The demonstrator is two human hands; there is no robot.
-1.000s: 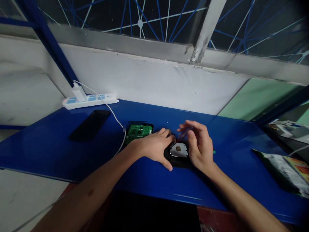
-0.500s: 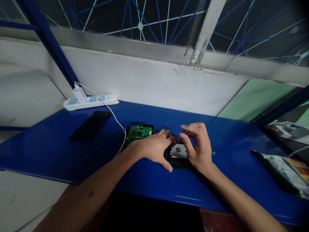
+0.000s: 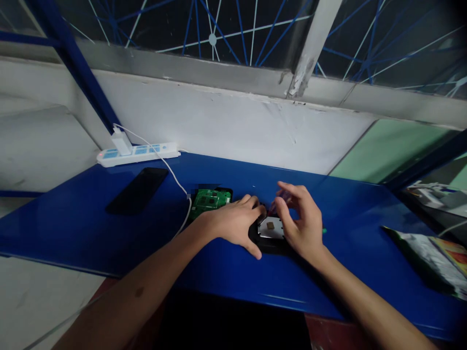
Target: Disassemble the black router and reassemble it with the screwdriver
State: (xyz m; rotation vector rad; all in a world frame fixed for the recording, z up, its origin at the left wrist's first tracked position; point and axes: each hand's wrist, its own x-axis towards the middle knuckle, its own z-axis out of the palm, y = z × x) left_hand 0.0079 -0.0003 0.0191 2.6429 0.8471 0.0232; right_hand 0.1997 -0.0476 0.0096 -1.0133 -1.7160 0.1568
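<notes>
My left hand (image 3: 241,221) grips the left end of a black device casing (image 3: 272,247), thumb along its near side and fingers over its far side. A silver metal plate (image 3: 267,232) with a small brown square (image 3: 270,225) lies inside the casing. Between the thumb and fingers of my right hand (image 3: 302,221) is a small screwdriver (image 3: 286,195) with a see-through purplish handle. It slants down to the casing's far edge; its tip is too small to make out. Left of the casing lies a green circuit board (image 3: 209,199), partly behind my left hand.
A black phone (image 3: 137,190) lies on the blue table (image 3: 233,287) to the left. Behind it stands a white power strip (image 3: 140,154) with a charger (image 3: 121,142); its white cable (image 3: 170,171) runs toward the circuit board. A shiny packet (image 3: 428,255) lies at the right edge.
My right hand has shifted slightly right and its fingers have turned a little around the screwdriver handle. My left hand keeps its place on the casing.
</notes>
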